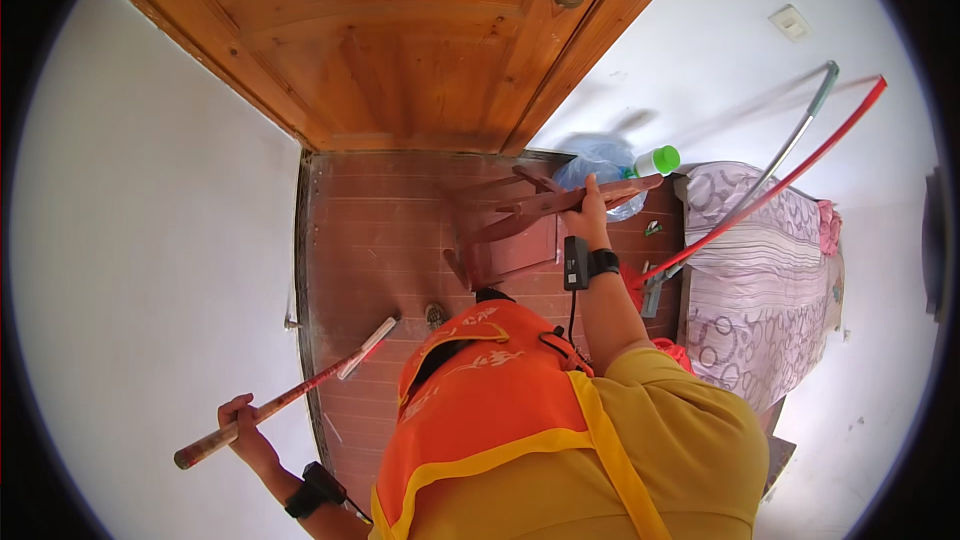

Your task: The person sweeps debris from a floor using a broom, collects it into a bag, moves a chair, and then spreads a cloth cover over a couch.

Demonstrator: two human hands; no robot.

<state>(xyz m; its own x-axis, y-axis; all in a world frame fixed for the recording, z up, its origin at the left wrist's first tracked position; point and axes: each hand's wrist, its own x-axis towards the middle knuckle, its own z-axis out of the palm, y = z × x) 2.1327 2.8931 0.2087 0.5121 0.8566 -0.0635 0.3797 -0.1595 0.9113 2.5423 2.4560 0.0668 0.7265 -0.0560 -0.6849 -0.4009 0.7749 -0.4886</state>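
Note:
My left hand (247,427) is closed around the worn upper end of a long red handle (289,397), at the lower left. That handle runs down to a flat white-and-red head (367,347) close to the floor; whether it is a mop or a squeegee I cannot tell. On the right, my right hand (590,210) grips the top of the backrest of a dark red wooden chair (525,214). The chair is tilted, with its seat (517,249) facing the door side. Its far legs are blurred. Part of its seat is hidden behind the backrest.
A wooden door (375,52) stands ahead. Against the right wall are a blue water bottle with a green-topped pump (666,160), a red-handled broom (795,176), a grey-handled tool (784,146) and a cloth-covered piece of furniture (750,300). Small litter (653,228) lies on the floor.

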